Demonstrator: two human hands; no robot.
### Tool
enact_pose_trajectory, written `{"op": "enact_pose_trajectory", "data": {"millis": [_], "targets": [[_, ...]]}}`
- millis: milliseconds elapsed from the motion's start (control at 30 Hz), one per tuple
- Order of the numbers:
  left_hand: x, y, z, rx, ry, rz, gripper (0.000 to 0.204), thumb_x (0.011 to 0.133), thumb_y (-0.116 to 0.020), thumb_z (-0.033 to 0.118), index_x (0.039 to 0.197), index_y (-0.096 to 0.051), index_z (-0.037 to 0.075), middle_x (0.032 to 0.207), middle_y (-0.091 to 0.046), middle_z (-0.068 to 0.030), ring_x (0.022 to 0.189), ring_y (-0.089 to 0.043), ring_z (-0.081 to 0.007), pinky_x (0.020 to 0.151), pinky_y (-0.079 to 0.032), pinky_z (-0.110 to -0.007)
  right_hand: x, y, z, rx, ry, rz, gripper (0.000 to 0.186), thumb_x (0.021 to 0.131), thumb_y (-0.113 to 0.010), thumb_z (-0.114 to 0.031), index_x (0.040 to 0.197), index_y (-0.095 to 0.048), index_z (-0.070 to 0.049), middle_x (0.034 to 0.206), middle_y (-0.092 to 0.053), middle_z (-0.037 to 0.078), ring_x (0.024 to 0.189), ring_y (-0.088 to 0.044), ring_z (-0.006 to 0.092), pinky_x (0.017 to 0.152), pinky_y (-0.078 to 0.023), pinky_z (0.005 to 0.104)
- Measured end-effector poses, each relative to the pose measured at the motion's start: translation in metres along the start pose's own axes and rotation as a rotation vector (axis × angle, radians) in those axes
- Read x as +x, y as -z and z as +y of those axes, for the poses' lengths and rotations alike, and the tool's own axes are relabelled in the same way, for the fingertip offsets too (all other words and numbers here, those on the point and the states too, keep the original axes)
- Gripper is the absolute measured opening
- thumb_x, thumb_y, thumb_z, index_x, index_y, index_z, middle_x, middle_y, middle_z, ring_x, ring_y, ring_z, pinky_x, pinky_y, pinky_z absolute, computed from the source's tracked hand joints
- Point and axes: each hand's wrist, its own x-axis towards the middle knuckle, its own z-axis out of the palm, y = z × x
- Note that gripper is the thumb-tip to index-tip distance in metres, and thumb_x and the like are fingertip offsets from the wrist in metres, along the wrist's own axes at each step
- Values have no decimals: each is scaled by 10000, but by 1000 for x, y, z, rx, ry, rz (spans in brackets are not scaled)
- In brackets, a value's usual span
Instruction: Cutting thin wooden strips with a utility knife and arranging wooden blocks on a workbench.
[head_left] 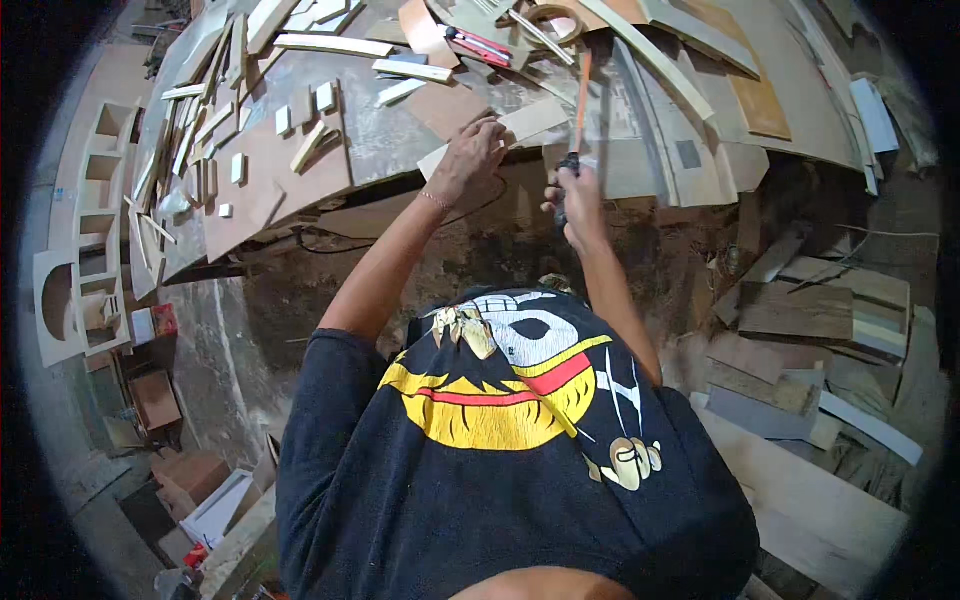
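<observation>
My left hand (468, 162), fingers curled, grips a pale thin wooden strip (535, 120) at the front edge of the cluttered workbench (370, 130). A square brown board (447, 105) lies just beyond it. To the right, my right hand (580, 205) is closed on the black handle of a long, narrow orange-bladed tool (582, 105), which looks like a hand saw and points away from me beside the strip. A red-and-black tool (478, 48) lies farther back among wood offcuts.
Small white blocks (283, 120) and wood strips cover the bench's left. Long boards (660, 70) lie at its right. A compartmented wooden frame (97, 195) stands far left. Stacked planks (800, 320) fill the floor at right; boxes (190, 470) and offcuts sit lower left.
</observation>
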Motion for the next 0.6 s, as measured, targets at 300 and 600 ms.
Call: {"op": "enact_pose_trajectory", "data": {"millis": [300, 600], "targets": [[-46, 66, -50, 63, 121, -57, 276, 766, -555, 132, 1003, -453, 37, 974, -520, -116, 874, -510, -298, 769, -412, -373, 39, -70, 50, -363, 162, 162, 225, 791, -441, -114, 959, -343, 1, 711, -468, 70, 568, -480, 137, 423, -444, 276], [-99, 113, -78, 56, 226, 148, 285, 728, -593, 66, 971, -448, 32, 915, -586, -90, 826, -534, -282, 712, -434, -356, 38, -95, 108, -866, 489, 445, 447, 618, -717, -300, 777, -478, 43, 658, -534, 150, 610, -529, 304, 610, -410, 396]]}}
